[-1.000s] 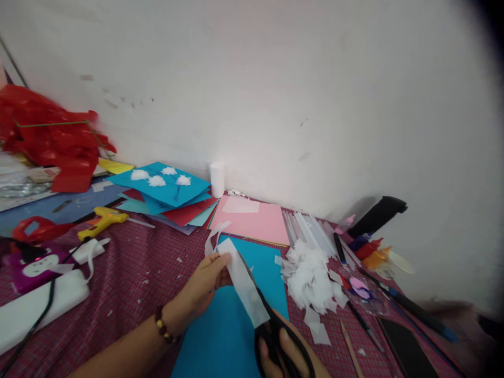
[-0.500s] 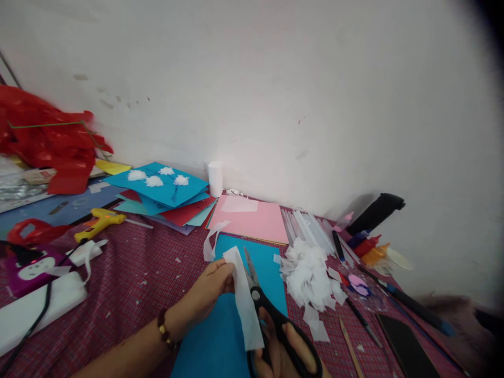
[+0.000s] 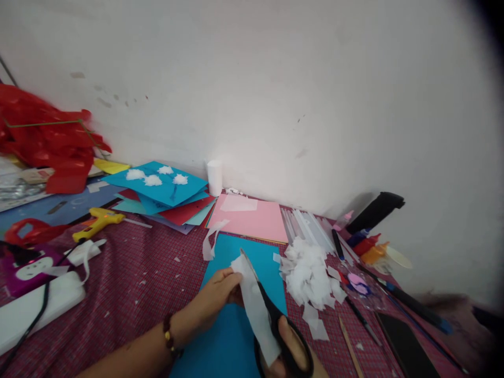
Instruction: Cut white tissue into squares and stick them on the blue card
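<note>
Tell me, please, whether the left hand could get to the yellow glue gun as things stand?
Probably not right away: the left hand is pinching the white paper strip that the scissors in the right hand are cutting. The yellow glue gun lies far left across open red cloth, nothing between.

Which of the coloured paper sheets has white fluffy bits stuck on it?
The blue sheet topping the stack by the wall; the pink sheet and the blue sheet under the hands carry none.
</note>
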A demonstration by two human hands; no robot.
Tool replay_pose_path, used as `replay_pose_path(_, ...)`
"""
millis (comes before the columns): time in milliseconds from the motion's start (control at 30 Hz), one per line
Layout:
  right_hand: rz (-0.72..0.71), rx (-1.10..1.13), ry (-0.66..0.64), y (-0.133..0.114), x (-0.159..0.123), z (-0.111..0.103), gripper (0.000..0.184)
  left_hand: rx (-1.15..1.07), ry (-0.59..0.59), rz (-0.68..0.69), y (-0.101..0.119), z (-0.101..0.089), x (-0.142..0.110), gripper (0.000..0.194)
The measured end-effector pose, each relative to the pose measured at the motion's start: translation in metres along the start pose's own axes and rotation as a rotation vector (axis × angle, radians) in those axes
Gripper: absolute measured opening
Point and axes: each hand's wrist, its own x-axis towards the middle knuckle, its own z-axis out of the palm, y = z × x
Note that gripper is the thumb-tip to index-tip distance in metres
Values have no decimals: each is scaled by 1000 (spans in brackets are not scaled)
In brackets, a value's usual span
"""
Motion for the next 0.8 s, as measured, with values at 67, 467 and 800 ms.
replay_pose_path(67, 2, 37, 3, 2, 1, 0, 47, -2, 1, -2, 0, -1, 1, 21)
replay_pose_path(467, -209, 47, -24, -21, 9, -5, 47, 88, 166, 133, 42, -29, 12, 31)
replay_pose_path(800, -436, -1252, 409, -47, 4, -17, 52, 791, 202, 237, 64, -70, 24, 22)
